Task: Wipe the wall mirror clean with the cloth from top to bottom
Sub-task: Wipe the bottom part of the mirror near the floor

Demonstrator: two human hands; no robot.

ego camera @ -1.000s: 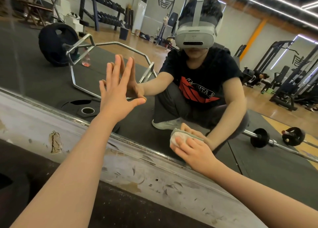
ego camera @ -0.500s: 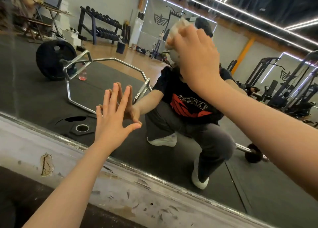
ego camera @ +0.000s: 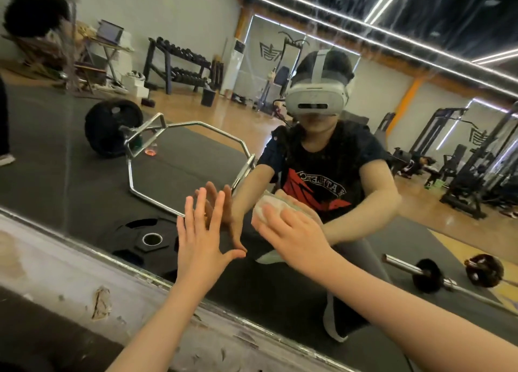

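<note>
The wall mirror [ego camera: 64,181] fills most of the view and reflects a gym and a crouching person. My left hand [ego camera: 200,237] lies flat against the glass with its fingers straight and spread. Just to its right, my right hand [ego camera: 291,231] presses a balled whitish cloth [ego camera: 265,207] onto the glass at about the same height. The fingers lie over the cloth, most of which is hidden behind them.
A scuffed, chipped white ledge [ego camera: 92,290] runs below the mirror's lower metal edge, with dark floor beneath it. Reflected in the glass are a hex bar with a black plate [ego camera: 112,130], a loose plate [ego camera: 145,239], a barbell [ego camera: 429,276] and dumbbell racks.
My right hand with the cloth rose from the mirror's lower edge to high on the glass, then came down to mid-height beside my left hand. The left hand has stayed flat on the mirror.
</note>
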